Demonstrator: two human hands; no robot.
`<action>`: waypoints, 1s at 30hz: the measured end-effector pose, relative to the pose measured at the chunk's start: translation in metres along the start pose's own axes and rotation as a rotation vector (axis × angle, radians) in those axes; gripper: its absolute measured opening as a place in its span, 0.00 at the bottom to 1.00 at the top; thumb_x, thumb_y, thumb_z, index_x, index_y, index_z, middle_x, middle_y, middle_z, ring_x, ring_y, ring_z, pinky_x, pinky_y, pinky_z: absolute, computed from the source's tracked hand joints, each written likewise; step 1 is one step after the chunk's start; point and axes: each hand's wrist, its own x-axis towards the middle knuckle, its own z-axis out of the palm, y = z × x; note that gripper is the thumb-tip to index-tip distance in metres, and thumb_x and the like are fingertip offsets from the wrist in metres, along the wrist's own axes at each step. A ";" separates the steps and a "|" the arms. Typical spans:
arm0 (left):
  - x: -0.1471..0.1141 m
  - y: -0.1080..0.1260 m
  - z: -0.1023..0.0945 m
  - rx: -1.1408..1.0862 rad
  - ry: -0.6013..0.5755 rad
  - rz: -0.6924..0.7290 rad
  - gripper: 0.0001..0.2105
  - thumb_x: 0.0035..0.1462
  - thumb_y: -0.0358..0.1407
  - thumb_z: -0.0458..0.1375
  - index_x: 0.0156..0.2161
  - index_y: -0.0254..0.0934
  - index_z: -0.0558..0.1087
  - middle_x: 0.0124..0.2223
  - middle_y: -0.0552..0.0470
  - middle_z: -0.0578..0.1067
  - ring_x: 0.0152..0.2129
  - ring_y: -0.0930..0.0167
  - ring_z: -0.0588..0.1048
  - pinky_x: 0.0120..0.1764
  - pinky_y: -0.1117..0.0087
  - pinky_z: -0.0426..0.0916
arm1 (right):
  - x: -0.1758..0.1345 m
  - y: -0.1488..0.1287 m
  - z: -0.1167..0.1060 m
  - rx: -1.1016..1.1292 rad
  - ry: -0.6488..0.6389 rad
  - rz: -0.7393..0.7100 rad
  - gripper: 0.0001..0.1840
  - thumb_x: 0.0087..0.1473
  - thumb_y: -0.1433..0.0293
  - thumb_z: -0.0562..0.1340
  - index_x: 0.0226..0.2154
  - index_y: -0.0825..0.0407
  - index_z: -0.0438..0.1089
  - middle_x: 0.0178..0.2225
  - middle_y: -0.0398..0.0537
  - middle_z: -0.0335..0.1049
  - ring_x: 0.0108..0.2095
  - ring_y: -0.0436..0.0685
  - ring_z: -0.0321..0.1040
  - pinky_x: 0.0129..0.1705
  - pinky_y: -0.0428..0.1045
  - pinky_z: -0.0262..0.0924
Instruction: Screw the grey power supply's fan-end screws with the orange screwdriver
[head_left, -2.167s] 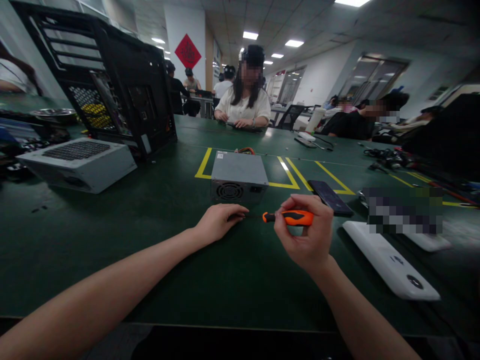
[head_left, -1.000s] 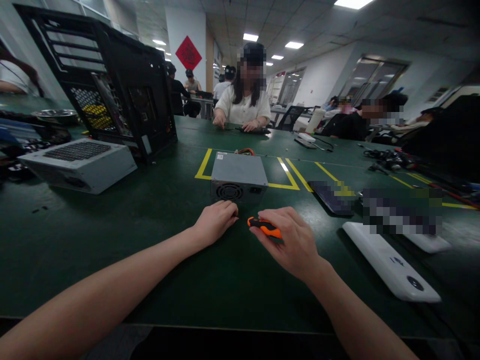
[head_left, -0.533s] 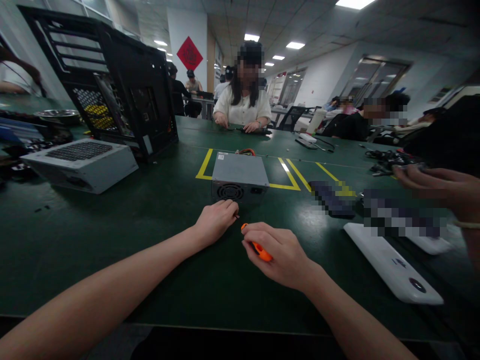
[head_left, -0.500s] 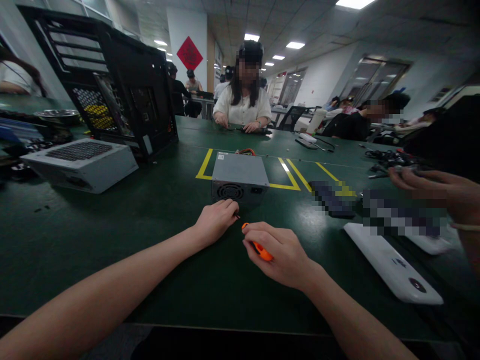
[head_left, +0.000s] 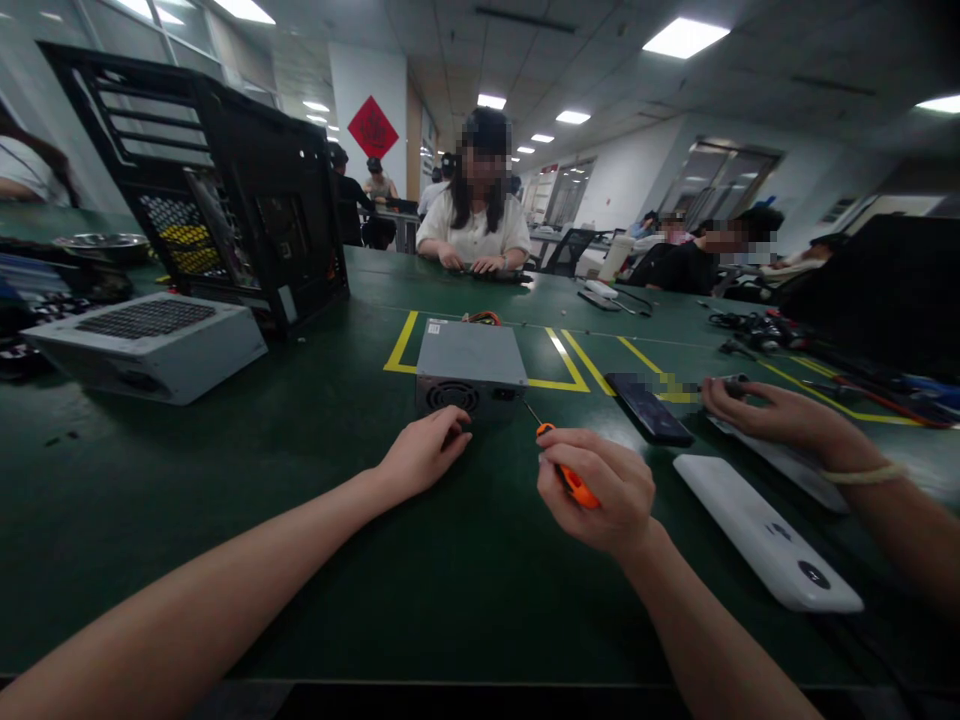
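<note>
A grey computer power supply (head_left: pixel 471 348) lies on the green table, its fan grille and socket facing me. My left hand (head_left: pixel 424 455) rests on the table at its front, close to the fan grille. Its fingers are loosely bent, the thumb apart from them, and nothing shows between them. My right hand (head_left: pixel 600 490) is wrapped round the handle of an orange screwdriver (head_left: pixel 577 486). The thin shaft points up and left, its tip near the front right corner of the power supply by the socket; whether they touch I cannot tell.
At left stand a second power supply (head_left: pixel 150 345) and a black computer case (head_left: pixel 277 210). Right of my hand lie a white phone-like device (head_left: pixel 765 530) and a dark phone (head_left: pixel 649 408). Another person's hand (head_left: pixel 780 425) reaches in there. A person (head_left: pixel 476 215) sits opposite.
My right hand has moved right and turned, so the screwdriver's shaft now shows, pointing at the power supply. My left hand's fingers have loosened slightly. The other person's hand at right has moved inward.
</note>
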 end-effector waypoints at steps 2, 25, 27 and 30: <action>0.000 0.000 -0.001 -0.032 -0.021 -0.004 0.09 0.59 0.36 0.50 0.44 0.38 0.64 0.38 0.51 0.72 0.33 0.71 0.72 0.35 0.69 0.67 | 0.000 0.001 0.001 0.002 -0.007 -0.003 0.10 0.43 0.79 0.60 0.30 0.51 0.64 0.30 0.46 0.71 0.27 0.51 0.70 0.26 0.46 0.65; 0.000 0.001 0.000 -0.023 -0.047 0.023 0.09 0.59 0.34 0.50 0.44 0.39 0.65 0.38 0.52 0.73 0.32 0.71 0.72 0.33 0.70 0.66 | -0.003 0.004 0.007 0.006 -0.056 0.013 0.09 0.45 0.79 0.60 0.31 0.52 0.64 0.31 0.47 0.71 0.29 0.50 0.69 0.28 0.46 0.64; 0.000 0.000 0.000 -0.021 -0.045 0.026 0.09 0.59 0.34 0.50 0.44 0.38 0.65 0.38 0.52 0.73 0.32 0.71 0.72 0.34 0.70 0.66 | -0.003 0.004 0.007 0.010 -0.066 0.021 0.09 0.45 0.79 0.60 0.31 0.52 0.64 0.31 0.47 0.71 0.29 0.51 0.69 0.28 0.46 0.64; 0.000 -0.001 0.001 -0.021 -0.038 0.034 0.09 0.59 0.35 0.50 0.44 0.38 0.65 0.38 0.52 0.73 0.33 0.71 0.72 0.35 0.70 0.66 | -0.003 0.005 0.007 0.011 -0.079 0.044 0.09 0.45 0.79 0.60 0.32 0.52 0.64 0.32 0.48 0.71 0.30 0.51 0.69 0.29 0.46 0.64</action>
